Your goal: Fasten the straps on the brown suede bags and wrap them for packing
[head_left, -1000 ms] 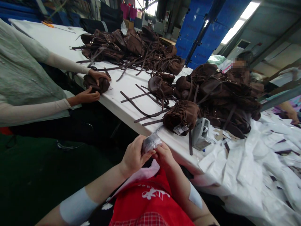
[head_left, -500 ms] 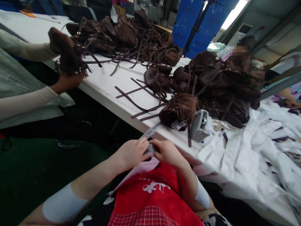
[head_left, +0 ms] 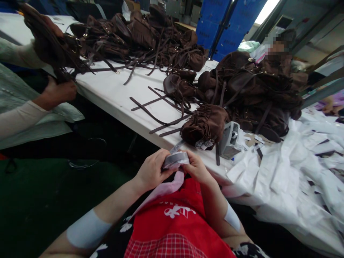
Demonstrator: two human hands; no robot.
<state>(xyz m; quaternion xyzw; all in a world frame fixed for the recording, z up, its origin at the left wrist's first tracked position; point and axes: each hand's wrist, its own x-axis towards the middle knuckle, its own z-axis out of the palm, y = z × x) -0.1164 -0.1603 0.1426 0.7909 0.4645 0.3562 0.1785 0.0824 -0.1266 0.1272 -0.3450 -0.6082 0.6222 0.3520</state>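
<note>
My left hand (head_left: pixel 152 170) and my right hand (head_left: pixel 197 167) are both closed around a small grey roll of tape or labels (head_left: pixel 175 159), held over my lap just below the table edge. A strip runs from the roll up toward a brown fringed bag (head_left: pixel 204 125) that lies on the white table (head_left: pixel 120 95) right in front of me. A grey tape dispenser (head_left: pixel 229 140) stands beside that bag.
Piles of brown bags (head_left: pixel 258 86) with loose straps (head_left: pixel 161 111) cover the far and right table. White paper sheets (head_left: pixel 292 179) spread to the right. A person at left holds a brown bag (head_left: pixel 51 46) up with both hands. Another person sits behind the right pile.
My hands have lifted the roll slightly and turned it so its side shows. The person at left has raised their brown bag higher and further left.
</note>
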